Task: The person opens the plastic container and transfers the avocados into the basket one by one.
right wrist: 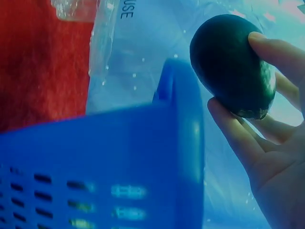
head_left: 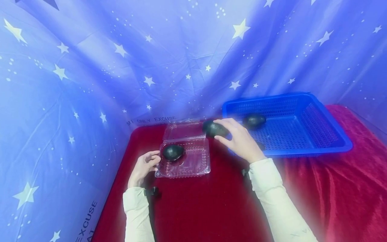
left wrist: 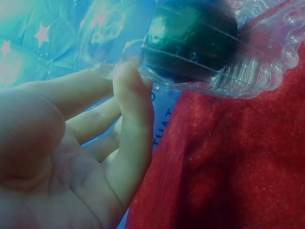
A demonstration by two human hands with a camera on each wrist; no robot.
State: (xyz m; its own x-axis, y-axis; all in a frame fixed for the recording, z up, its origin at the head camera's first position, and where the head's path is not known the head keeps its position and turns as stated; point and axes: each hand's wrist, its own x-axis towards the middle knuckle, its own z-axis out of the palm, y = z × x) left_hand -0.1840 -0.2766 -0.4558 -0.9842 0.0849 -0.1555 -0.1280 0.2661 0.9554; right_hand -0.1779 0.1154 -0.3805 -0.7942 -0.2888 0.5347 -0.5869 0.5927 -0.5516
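My right hand (head_left: 237, 137) grips a dark green avocado (head_left: 214, 129) in the air, between the blue basket and the clear plastic clamshell box (head_left: 193, 164). The right wrist view shows the thumb and fingers round this avocado (right wrist: 231, 64). The box lies with its lid (head_left: 182, 131) folded back, and another avocado (head_left: 173, 153) sits in the left part of its base. With thumb and fingertips my left hand (head_left: 145, 168) pinches the box's left edge; in the left wrist view the avocado (left wrist: 188, 40) shows through the plastic wall.
A blue perforated basket (head_left: 329, 148) stands at the right. Inside it lies an avocado (head_left: 254, 120), and part of another dark one (head_left: 260, 145) shows beside my right wrist. Red cloth (head_left: 205, 205) covers the table. A starry blue curtain (head_left: 187, 60) hangs behind and at the sides.
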